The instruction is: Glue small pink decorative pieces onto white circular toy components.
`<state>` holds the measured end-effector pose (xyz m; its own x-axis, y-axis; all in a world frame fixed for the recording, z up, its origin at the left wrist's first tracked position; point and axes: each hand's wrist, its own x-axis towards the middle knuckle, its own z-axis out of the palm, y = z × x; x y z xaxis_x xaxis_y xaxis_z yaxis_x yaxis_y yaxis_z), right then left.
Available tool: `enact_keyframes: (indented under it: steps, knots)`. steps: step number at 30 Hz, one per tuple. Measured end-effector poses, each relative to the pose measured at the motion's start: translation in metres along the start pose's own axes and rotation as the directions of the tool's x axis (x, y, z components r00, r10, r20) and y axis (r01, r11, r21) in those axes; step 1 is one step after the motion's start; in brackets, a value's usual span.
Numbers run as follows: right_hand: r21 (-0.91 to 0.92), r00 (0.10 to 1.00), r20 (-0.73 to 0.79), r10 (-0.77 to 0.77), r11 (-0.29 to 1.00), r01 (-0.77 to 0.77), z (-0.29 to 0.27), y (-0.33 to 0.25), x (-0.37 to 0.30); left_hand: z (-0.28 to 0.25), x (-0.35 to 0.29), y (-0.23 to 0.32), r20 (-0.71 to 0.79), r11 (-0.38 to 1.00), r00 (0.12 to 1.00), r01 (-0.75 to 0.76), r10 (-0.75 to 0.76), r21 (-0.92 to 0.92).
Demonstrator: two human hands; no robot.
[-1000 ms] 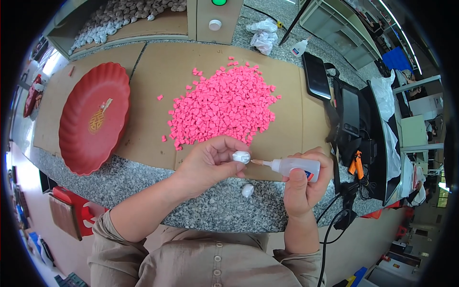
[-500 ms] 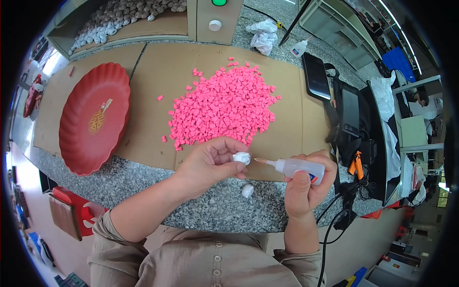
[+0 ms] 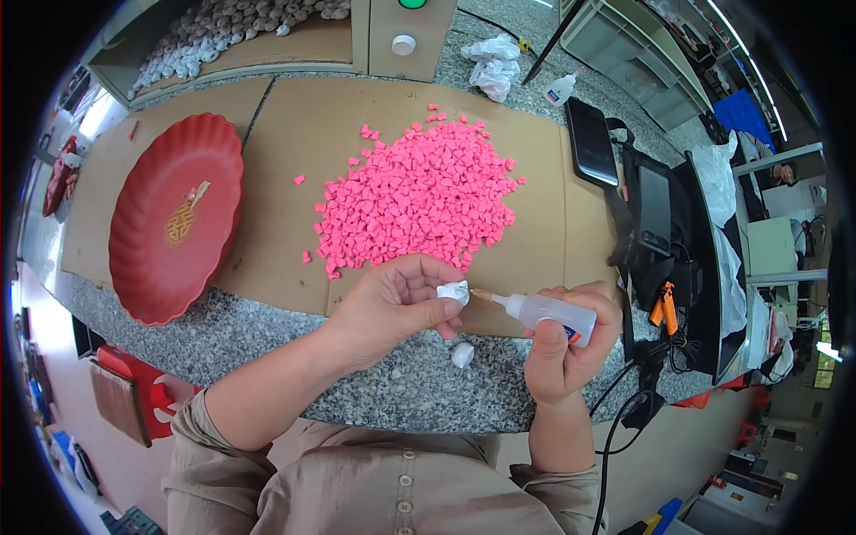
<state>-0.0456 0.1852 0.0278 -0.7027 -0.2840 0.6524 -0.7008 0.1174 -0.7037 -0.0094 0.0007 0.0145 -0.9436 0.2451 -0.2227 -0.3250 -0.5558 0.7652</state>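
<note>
My left hand (image 3: 392, 299) pinches a small white rounded piece (image 3: 453, 292) between thumb and fingers. Wrapped round a translucent glue bottle (image 3: 553, 316) is my right hand (image 3: 575, 343). The bottle lies tilted, its brownish nozzle tip at the right side of the white piece; whether the two touch I cannot tell. A second white piece (image 3: 463, 355) rests on the speckled stone tabletop (image 3: 401, 392), just below my left fingers. Beyond my hands spreads a heap of small pink pieces (image 3: 419, 196) on a cardboard sheet (image 3: 285, 116).
At the left lies a red scalloped tray (image 3: 134, 214). A box with many white pieces (image 3: 214, 45) stands at the back left. Another small bottle (image 3: 560, 89), a black phone (image 3: 590, 143) and crumpled plastic (image 3: 493, 67) lie toward the back right. Cables (image 3: 615, 446) hang at the right edge.
The glue bottle has moved slightly left and tilted a little more, bringing its tip up to the white piece. My left hand has hardly moved; the piece has turned slightly.
</note>
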Motion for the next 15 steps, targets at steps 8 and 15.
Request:
enact_keyframes:
  steps: [8,15]
  knots:
    - [0.594,0.869,-0.112,0.481,0.734,-0.330,0.002,-0.013,0.010,-0.004,0.000,0.002,-0.016,0.999,0.999,-0.034,0.033,-0.019]
    - [0.510,0.622,0.058,0.781,0.512,-0.691,-0.017,0.027,0.026,-0.015,0.001,0.019,-0.138,0.962,0.960,-0.256,0.242,-0.094]
